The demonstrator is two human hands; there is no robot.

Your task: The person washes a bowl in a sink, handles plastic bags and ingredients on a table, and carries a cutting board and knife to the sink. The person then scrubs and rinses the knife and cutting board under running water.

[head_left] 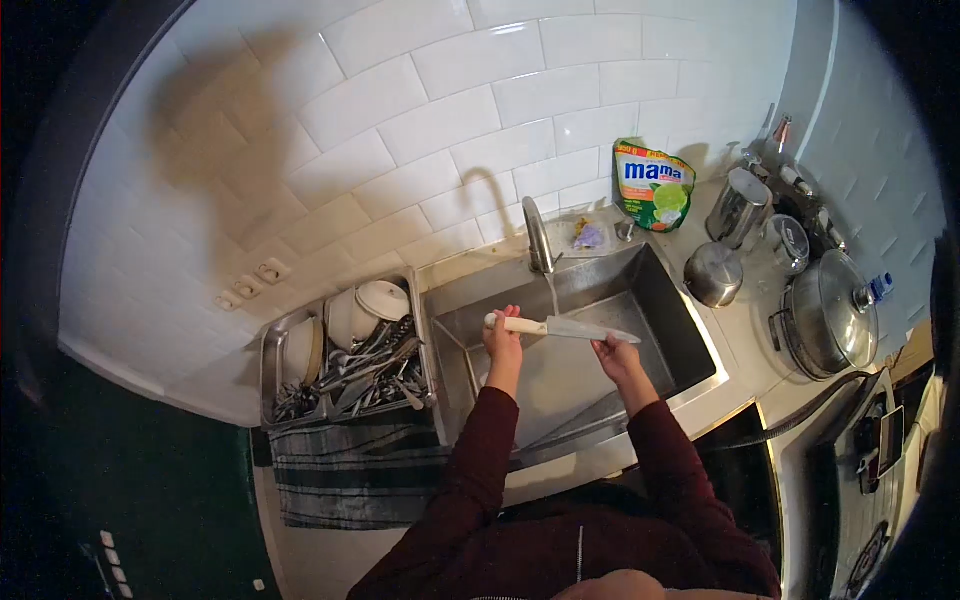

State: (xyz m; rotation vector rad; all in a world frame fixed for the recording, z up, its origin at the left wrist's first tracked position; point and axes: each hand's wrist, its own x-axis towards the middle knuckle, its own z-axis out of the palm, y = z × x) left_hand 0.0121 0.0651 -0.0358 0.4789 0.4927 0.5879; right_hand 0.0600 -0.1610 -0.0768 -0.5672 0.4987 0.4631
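A kitchen knife with a pale handle is held level over the steel sink. My left hand grips it by the handle, on the left. Near the tip, my right hand has its fingers on the blade. Water runs from the curved faucet just behind the blade and falls into the basin. Part of the right hand's grip is hidden by the hand itself.
Left of the sink, a metal dish rack holds bowls and cutlery above a striped towel. A detergent pouch leans on the tiles. On the right counter are a steel cup, a small pot and a lidded pot.
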